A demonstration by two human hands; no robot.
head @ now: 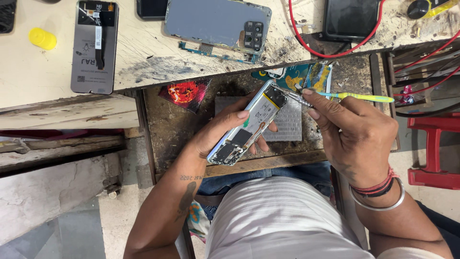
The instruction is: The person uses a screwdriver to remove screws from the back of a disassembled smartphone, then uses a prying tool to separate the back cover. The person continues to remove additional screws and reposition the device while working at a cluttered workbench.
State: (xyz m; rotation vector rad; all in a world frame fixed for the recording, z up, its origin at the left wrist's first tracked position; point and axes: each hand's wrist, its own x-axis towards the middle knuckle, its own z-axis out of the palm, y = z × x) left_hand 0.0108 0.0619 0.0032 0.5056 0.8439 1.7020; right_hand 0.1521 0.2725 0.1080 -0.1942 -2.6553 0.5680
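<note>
My left hand (225, 132) grips an opened phone (251, 120) with its back cover off, tilted over a pulled-out drawer. Its battery and circuit parts are exposed. My right hand (354, 132) holds a screwdriver (345, 97) with a yellow-green handle. The metal tip touches the phone's upper end near the battery. A silver bangle and red threads circle my right wrist.
On the worn bench top lie a grey phone back panel (95, 45), a blue-grey phone housing (215, 23) with a circuit board under it, a yellow cap (42, 38), a dark phone (350, 18) and red wires (306, 38). A grey mat (290, 124) lines the drawer. A red stool (433, 148) stands at right.
</note>
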